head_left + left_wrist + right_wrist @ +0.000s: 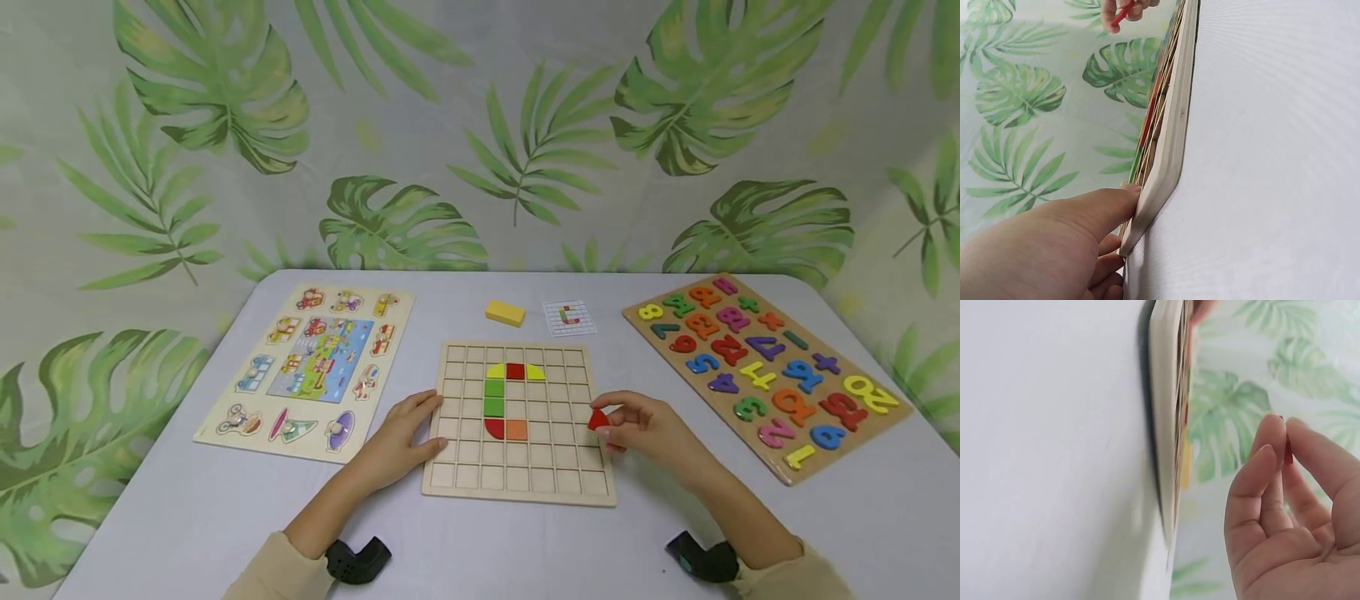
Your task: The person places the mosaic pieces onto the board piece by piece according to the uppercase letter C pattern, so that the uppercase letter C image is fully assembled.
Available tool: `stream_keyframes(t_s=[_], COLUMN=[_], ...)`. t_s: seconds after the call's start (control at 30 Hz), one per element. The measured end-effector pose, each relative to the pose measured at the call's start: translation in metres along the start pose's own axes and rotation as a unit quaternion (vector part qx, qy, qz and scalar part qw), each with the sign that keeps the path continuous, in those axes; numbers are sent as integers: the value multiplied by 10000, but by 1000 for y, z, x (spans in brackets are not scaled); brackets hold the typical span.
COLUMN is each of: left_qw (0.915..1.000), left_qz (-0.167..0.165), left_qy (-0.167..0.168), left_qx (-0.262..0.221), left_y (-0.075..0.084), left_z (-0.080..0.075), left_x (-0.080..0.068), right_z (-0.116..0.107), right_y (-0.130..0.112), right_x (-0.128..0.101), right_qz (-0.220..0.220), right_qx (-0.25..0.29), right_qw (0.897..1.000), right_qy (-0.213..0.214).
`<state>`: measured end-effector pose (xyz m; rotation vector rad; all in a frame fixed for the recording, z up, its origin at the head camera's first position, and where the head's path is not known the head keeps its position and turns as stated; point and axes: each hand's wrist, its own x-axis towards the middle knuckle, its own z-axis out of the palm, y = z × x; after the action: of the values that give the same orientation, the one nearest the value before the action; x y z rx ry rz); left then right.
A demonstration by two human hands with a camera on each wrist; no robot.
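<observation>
A square wooden grid board [457, 479] lies on the table. Set in its cells is a C-like outline of tiles: yellow [536, 372], red [515, 372], green [493, 397] and orange [517, 430]. At the board's left edge rests my left hand [393, 442], its fingers fairly straight and its thumb touching the rim, as the left wrist view also shows. Just over the right edge, my right hand [648, 429] pinches a small red tile [597, 419] between thumb and fingers. In the right wrist view, fingertips mostly hide that red tile [1288, 453].
Behind the board lie a yellow block [506, 313] and a pattern card [569, 318] showing a similar coloured outline. A picture puzzle board [217, 425] is to the left, a number puzzle board [757, 454] to the right. The white table [525, 550] meets a leaf-patterned backdrop [420, 125].
</observation>
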<state>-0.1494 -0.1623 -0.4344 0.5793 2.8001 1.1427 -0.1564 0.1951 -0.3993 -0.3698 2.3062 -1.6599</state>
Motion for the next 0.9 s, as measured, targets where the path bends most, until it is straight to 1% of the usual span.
stream_keyframes(t_s=[0.1, 0.27, 0.47, 0.57, 0.7, 0.9], left_qw=[10000, 10000, 10000, 10000, 10000, 9999], left_qz=[-5, -4, 9, 22, 30, 29], left_qy=[-4, -21, -16, 6, 11, 34], left_qx=[-21, -1, 81, 91, 85, 90], left_y=[0, 0, 0, 0, 1, 1], left_z=[0, 1, 1, 0, 0, 0], left_x=[0, 1, 1, 2, 2, 2], right_z=[16, 35, 47, 51, 55, 60], right_y=[-9, -17, -15, -12, -6, 0], right_x=[7, 18, 28, 31, 34, 35], right_qz=[52, 176, 303, 277, 201, 259], right_qx=[218, 361, 561, 587, 491, -122], right_qw=[9997, 9991, 9979, 9978, 9985, 9992], right_qy=[-125, -148, -124, -144, -116, 268])
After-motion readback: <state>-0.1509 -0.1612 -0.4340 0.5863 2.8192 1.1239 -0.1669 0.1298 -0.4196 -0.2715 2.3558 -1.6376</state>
